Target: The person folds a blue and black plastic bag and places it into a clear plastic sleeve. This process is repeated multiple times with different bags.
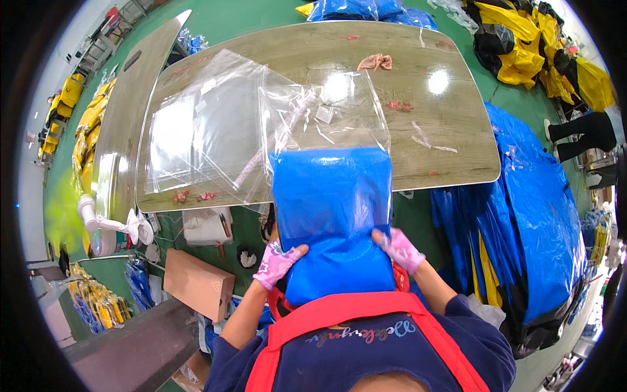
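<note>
Presently, head view: blue bundle (333, 189) lies across the tabletop's (450, 140) near edge, its upper part over the surface, its lower part overhanging toward the person's red apron (346, 304). Clear bag (359, 124) surrounds the upper part and runs on, unfilled, toward the tabletop's far edge.

Grip: left hand (277, 262) and right hand (400, 251), both in pink gloves, pinch the bundle's two sides below the near edge; thumbs on top, fingers curled out of sight. Both look closed on blue material; whether film is caught too, I cannot tell.

Risks, my judgement: a skewed push could snag a fold on the bag's mouth and split the thin film. Uneven hold could let the overhanging part sag or slip off the near edge. Film may slide on the glossy surface, or drag the loose clear bags (202, 124) beside it, toward the tabletop's left end, since their edges appear to overlap.

Hard to make out: the bundle's underside and lowest end; the exact line of the bag's mouth, apparently near the thumbs; which transparent layer lies uppermost. Glare whitens patches of the loose bags and the tabletop.
</note>
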Demonstrator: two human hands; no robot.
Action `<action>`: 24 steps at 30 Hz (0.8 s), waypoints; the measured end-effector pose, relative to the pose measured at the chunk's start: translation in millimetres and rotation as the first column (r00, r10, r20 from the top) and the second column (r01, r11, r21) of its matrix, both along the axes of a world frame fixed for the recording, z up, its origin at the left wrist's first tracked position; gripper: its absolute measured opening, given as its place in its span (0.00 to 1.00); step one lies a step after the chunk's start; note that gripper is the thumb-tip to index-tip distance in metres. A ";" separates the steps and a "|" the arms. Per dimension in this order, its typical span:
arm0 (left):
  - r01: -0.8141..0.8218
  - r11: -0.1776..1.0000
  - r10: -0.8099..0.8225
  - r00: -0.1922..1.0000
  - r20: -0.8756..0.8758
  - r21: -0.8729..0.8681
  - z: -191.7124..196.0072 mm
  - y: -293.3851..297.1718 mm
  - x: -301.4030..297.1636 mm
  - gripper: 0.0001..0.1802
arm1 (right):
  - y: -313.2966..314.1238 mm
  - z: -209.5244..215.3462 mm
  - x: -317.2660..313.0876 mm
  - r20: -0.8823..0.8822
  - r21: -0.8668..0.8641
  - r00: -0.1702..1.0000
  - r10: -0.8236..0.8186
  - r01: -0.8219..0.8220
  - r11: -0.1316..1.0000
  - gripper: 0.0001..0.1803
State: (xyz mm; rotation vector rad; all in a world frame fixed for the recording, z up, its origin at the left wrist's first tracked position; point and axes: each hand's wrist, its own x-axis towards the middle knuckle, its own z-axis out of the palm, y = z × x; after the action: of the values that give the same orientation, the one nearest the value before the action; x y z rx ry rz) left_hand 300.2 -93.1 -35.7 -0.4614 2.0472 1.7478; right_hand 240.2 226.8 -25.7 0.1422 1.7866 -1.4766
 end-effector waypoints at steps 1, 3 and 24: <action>0.076 0.993 -0.084 0.993 0.088 0.085 3.4 -14.8 -2.0 0.38 | 5.7 1.6 10.4 0.065 -0.128 0.998 -0.023 0.031 0.991 0.36; 0.259 0.929 -0.270 0.963 0.005 0.264 42.9 -32.2 -23.3 0.33 | 17.5 8.0 9.9 0.057 -0.131 0.979 0.194 -0.186 0.974 0.40; 0.134 0.988 -0.136 0.991 0.012 0.080 47.6 -35.3 -69.5 0.25 | -7.5 28.7 -58.2 -0.263 -0.137 0.965 0.011 -0.049 0.989 0.29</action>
State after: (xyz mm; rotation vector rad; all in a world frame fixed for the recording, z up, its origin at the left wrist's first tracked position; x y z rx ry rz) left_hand 230.8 -128.4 11.9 -0.3050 1.9416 1.7303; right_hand 182.0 219.3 2.9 -0.1594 1.8710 -1.6566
